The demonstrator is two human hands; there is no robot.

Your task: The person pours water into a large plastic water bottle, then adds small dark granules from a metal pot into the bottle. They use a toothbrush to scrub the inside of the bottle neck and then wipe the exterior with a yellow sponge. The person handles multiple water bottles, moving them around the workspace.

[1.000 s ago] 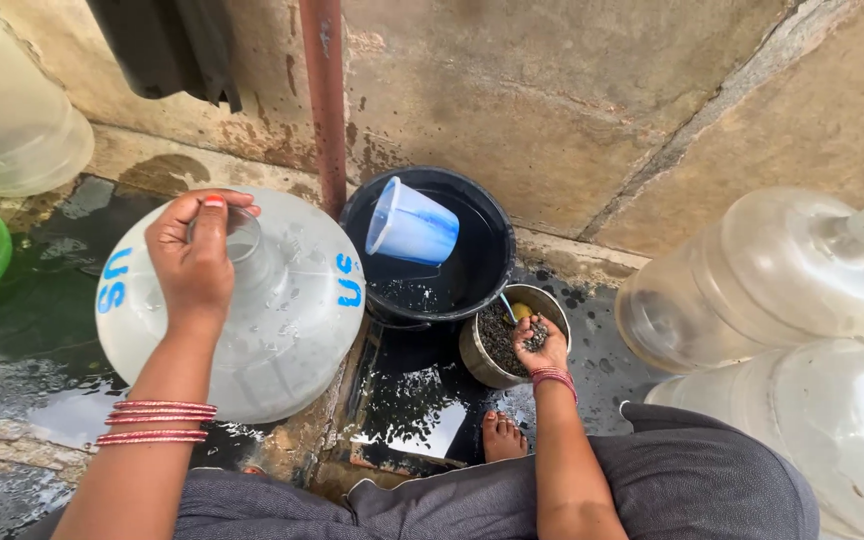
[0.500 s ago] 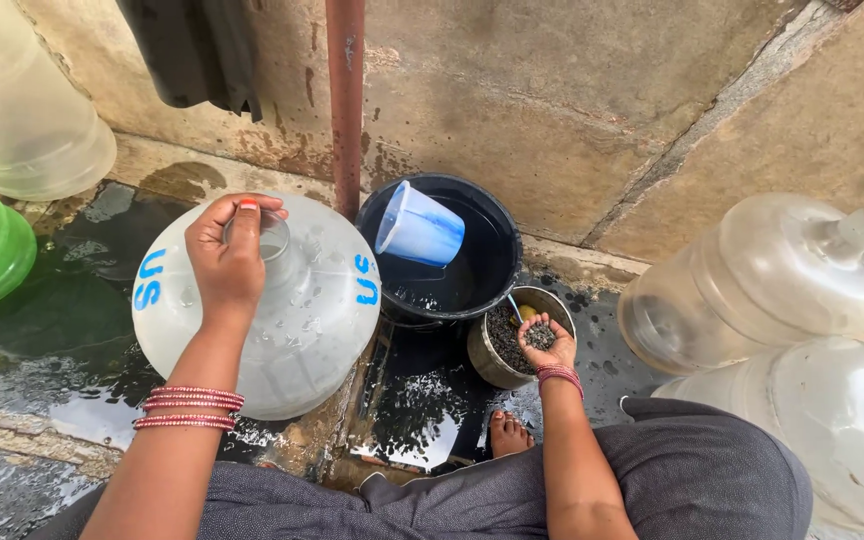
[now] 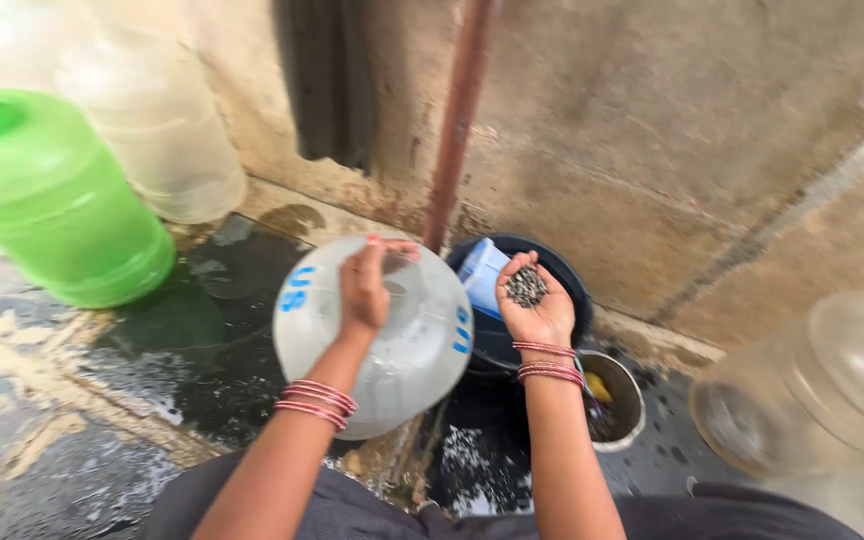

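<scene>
Landmark: clear water jug (image 3: pixel 407 350), lying tilted on the wet floor (image 3: pixel 62 400), mouth end turned up toward the wall.

Near, lap: dark cloth of the person's clothing (image 3: pixel 372 510) along the bottom edge, just below the jug.

Left hand (image 3: pixel 364 290): lies on the jug's upper end, fingers curled over the neck area; closed around it or merely steadying it, cannot tell. Bangles on the wrist.

Right hand (image 3: pixel 540 305): just right of the jug, palm up and cupped, half open, carrying a small heap of dark gravel (image 3: pixel 526 287). Nothing pinched; the grit rests loose in the palm.

Key relation: jug mouth lies left of the cupped palm, near it, with the left hand over it. Jug's long axis runs from the lap up toward the wall. Right hand carries the load; left is on the jug.

Small metal pot (image 3: pixel 614 398): right of the jug, below the right wrist.

Black bucket (image 3: pixel 567 285): behind the right hand, blue scoop (image 3: pixel 480 275) inside.

Far: green jug (image 3: pixel 52 200) well left of the landmark; rusty pipe (image 3: pixel 457 120) on the wall beyond it.

Unclear: jug mouth hidden under the fingers; more clear jugs at right blurred and cut off.
</scene>
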